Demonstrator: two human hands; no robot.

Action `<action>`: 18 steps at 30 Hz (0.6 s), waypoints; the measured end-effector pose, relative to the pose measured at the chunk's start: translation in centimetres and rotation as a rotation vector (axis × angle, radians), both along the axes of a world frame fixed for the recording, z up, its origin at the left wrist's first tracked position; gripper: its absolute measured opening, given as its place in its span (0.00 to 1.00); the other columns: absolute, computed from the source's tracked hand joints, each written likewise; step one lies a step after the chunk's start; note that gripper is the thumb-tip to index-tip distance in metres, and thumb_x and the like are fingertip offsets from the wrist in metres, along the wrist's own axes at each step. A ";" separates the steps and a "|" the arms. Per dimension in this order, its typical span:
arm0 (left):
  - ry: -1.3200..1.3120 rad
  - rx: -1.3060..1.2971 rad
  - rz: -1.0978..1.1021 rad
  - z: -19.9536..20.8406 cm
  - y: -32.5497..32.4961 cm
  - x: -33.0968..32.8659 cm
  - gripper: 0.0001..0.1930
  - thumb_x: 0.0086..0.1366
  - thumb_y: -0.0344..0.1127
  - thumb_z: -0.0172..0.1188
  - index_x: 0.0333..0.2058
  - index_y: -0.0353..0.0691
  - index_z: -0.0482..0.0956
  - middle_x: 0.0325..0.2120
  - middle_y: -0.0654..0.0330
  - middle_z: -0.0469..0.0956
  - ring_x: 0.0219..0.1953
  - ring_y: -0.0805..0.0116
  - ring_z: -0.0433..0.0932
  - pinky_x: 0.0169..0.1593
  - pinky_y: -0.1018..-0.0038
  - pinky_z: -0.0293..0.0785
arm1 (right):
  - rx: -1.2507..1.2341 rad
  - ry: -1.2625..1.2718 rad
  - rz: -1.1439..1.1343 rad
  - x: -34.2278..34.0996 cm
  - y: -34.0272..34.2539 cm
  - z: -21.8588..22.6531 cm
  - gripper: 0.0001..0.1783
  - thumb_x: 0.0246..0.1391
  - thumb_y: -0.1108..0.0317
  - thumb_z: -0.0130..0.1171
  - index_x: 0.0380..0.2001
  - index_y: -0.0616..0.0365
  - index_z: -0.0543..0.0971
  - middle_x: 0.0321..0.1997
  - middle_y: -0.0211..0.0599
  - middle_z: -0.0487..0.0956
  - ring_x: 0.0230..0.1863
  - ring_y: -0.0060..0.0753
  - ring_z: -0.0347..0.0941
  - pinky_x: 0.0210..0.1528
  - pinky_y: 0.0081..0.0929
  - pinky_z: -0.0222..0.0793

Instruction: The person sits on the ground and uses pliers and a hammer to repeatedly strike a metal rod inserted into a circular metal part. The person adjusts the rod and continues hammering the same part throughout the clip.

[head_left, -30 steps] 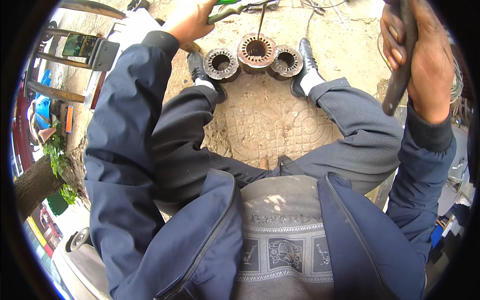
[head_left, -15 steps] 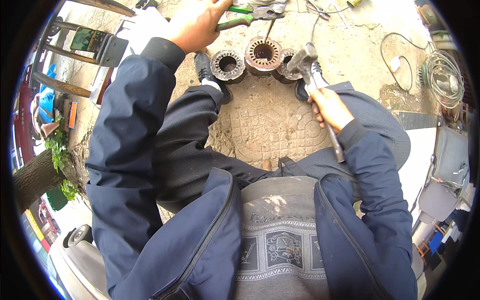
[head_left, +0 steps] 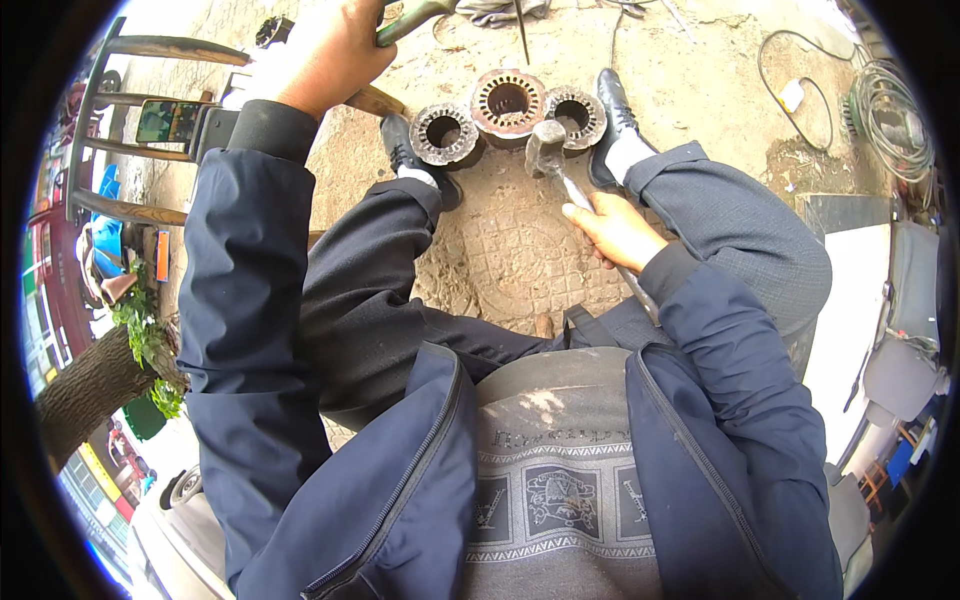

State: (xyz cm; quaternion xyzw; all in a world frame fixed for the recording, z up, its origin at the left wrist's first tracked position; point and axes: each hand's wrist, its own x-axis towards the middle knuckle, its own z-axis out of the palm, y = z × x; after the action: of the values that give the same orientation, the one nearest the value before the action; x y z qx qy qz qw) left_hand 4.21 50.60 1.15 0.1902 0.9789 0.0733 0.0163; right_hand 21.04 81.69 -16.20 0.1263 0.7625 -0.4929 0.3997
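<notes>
My left hand [head_left: 330, 55] is closed around the green-handled locking-type pliers [head_left: 412, 22] at the top edge; their jaws are out of the picture. A thin dark metal rod [head_left: 522, 32] comes down from the top edge, its lower tip apart from the cores; what holds it is cut off. My right hand [head_left: 618, 232] grips a hammer [head_left: 547, 152] by its metal handle, head near the cores. Three slotted ring-shaped metal cores, like motor stators, stand between my feet: a left core [head_left: 428, 150], a rusty middle core [head_left: 480, 100] and a right core [head_left: 598, 120].
My shoes [head_left: 618, 105] flank the cores on the paved ground. At the left stands a wooden-barred frame [head_left: 130, 150] with a phone-like screen [head_left: 168, 122]. Grey cloth [head_left: 505, 10] lies at the top. A wire coil [head_left: 885, 125] and a thin cable [head_left: 765, 75] are at the right.
My left hand has moved up and left with the pliers, and the rod has risen away from the middle core. My right hand has swung the hammer left, its head now lower.
</notes>
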 end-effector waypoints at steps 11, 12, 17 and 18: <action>-0.064 -0.045 -0.128 -2.2 -0.5 -1.1 0.55 0.37 0.56 0.87 0.61 0.36 0.70 0.40 0.44 0.85 0.40 0.44 0.85 0.43 0.56 0.81 | 0.006 -0.052 -0.068 0.4 0.3 0.7 0.22 0.70 0.50 0.58 0.41 0.62 0.73 0.25 0.26 0.69 0.19 0.18 0.65 0.18 0.22 0.65; -0.050 -0.033 -0.159 -2.3 -0.5 -1.1 0.55 0.37 0.56 0.86 0.61 0.36 0.69 0.39 0.45 0.84 0.39 0.44 0.85 0.43 0.56 0.81 | 0.006 -0.045 -0.069 0.3 0.3 0.9 0.22 0.70 0.50 0.58 0.41 0.62 0.73 0.25 0.25 0.69 0.19 0.17 0.65 0.18 0.22 0.65; -0.010 -0.170 -0.288 -2.3 -1.6 -2.7 0.55 0.37 0.59 0.86 0.60 0.34 0.71 0.41 0.46 0.79 0.44 0.45 0.81 0.49 0.56 0.79 | -0.055 -0.021 -0.120 -0.4 0.4 3.3 0.26 0.69 0.49 0.58 0.39 0.67 0.74 0.25 0.32 0.72 0.19 0.21 0.69 0.18 0.26 0.68; 0.106 -0.166 -0.437 -2.4 -1.9 -3.5 0.55 0.37 0.59 0.86 0.60 0.35 0.71 0.42 0.46 0.77 0.46 0.45 0.80 0.51 0.56 0.79 | -0.068 -0.016 -0.138 -0.7 0.7 4.1 0.25 0.70 0.49 0.58 0.39 0.67 0.74 0.25 0.31 0.72 0.19 0.21 0.69 0.18 0.25 0.68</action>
State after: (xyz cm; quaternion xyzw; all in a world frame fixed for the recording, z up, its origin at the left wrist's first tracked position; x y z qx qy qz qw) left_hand 0.76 48.68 -1.27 0.3989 0.9167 -0.0228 -0.0043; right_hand 20.38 82.37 -12.06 0.1687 0.7316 -0.5440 0.3748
